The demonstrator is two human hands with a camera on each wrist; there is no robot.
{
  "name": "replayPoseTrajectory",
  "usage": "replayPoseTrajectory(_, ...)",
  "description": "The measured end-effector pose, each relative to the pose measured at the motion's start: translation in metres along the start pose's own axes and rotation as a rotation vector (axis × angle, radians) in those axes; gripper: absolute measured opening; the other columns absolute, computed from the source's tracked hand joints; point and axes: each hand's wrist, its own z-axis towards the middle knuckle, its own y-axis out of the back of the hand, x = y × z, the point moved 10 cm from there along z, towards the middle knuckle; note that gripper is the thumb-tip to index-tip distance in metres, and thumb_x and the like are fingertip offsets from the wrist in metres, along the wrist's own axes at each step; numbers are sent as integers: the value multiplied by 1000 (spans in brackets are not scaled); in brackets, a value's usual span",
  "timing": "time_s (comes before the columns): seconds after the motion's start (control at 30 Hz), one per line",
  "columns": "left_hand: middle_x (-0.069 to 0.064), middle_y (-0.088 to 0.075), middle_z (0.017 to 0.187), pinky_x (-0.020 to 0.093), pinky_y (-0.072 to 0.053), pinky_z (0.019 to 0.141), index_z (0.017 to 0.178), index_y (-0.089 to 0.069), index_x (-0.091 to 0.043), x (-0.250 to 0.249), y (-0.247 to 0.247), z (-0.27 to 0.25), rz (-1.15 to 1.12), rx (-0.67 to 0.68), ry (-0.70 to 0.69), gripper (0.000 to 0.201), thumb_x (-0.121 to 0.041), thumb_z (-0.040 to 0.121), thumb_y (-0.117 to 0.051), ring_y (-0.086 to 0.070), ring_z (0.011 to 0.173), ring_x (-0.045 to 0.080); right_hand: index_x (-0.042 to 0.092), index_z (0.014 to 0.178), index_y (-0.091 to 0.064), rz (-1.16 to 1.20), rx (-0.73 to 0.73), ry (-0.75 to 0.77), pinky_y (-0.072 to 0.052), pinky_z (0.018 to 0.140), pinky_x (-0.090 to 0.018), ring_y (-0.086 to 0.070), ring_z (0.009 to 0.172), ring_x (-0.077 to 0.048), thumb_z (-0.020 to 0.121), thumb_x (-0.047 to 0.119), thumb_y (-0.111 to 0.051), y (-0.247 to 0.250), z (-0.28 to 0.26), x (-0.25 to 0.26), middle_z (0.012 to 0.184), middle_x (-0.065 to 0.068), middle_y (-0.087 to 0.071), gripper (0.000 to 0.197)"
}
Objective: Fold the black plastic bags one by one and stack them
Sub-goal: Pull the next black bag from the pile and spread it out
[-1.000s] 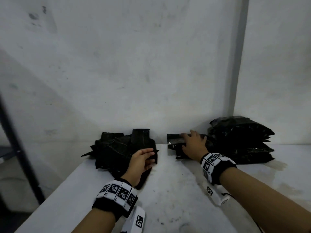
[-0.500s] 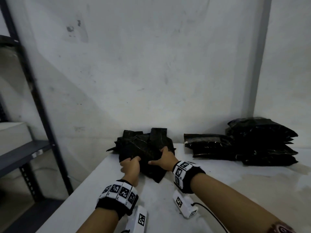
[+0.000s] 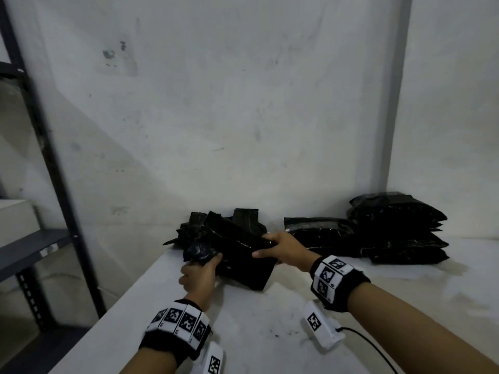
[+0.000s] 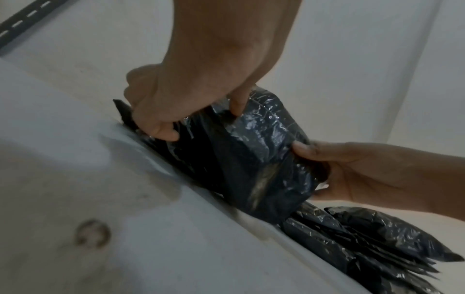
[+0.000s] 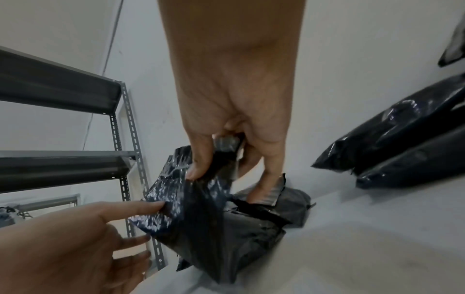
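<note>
A loose heap of black plastic bags lies at the back of the white table. The top black bag is raised a little off the heap between both hands. My left hand grips its left end, thumb and fingers curled into the plastic. My right hand pinches its right edge between thumb and fingers. A low stack of folded bags sits to the right of the heap. Further right stands a taller stack of full black bags.
A dark metal shelf rack stands left of the table, close to its edge. The wall runs right behind the bags. Two white tagged boxes lie on the near part of the table, one with a black cable.
My right hand left the folded stack and came left to the loose heap. Both hands took hold of the top bag and raised it slightly.
</note>
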Motion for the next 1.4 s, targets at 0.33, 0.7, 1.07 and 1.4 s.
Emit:
replayPoseTrajectory(0.33, 15, -22, 143, 27, -30, 105, 135, -37, -10, -113, -21, -89, 24, 59, -529, 67, -24, 81, -75, -29, 131, 26, -5, 96, -68, 144, -298, 213, -51, 67, -29, -65, 74, -19, 81, 13, -77, 100, -60, 82, 80, -11, -66, 25)
replayPoseTrajectory(0.7, -7, -60, 127, 41, -47, 100, 137, -38, -30, -78, -163, -271, 188, 1105, -397, 83, -38, 68, -82, -57, 117, 14, 13, 81, -68, 226, -480, 151, -57, 87, -44, -70, 84, -27, 82, 21, -75, 164, -154, 93, 86, -11, -72, 11)
replayPoseTrajectory(1.07, 16, -67, 118, 37, -51, 94, 120, -60, -1, -41, -181, -283, -64, 1168, 32, 38, 3, 82, -63, -65, 106, 29, 17, 107, -58, 79, -778, 39, -46, 65, -21, -61, 83, -9, 84, 37, -71, 256, -253, 27, 96, 5, -64, 32)
replayPoseTrajectory(1.4, 19, -66, 118, 39, -47, 97, 122, -61, 0, 14, -188, -269, -86, 1163, 339, 37, -23, 95, -53, -65, 102, 29, 4, 117, -65, 202, -138, -415, -59, 70, -28, -71, 88, -19, 83, 11, -73, 195, -256, -82, 109, -10, -72, 36)
